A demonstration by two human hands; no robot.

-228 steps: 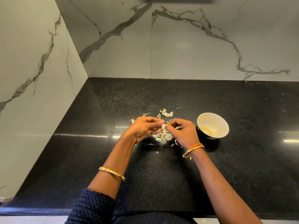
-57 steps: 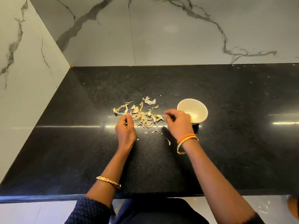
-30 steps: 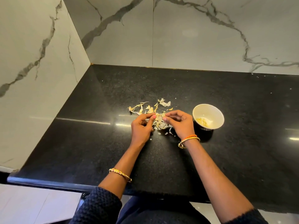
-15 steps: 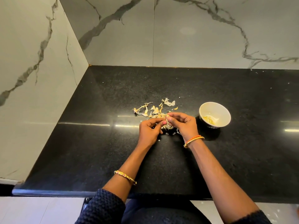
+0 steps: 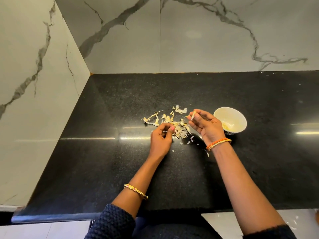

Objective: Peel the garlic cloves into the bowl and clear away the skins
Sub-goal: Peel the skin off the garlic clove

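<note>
Peeled cloves (image 5: 227, 126) already lie in the bowl (image 5: 240, 116) at three o'clock. The right hand (image 5: 206, 125) pinches a skin strip (image 5: 192, 116); the left hand (image 5: 161, 138) curls, its contents unclear. The skins (image 5: 170, 122) at twelve o'clock remain uncleared.

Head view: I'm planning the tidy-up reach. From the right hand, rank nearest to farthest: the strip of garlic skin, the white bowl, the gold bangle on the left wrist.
1. Strip of garlic skin, pinched in the right hand.
2. White bowl, just to its right.
3. Gold bangle, near the counter's front edge.
</note>
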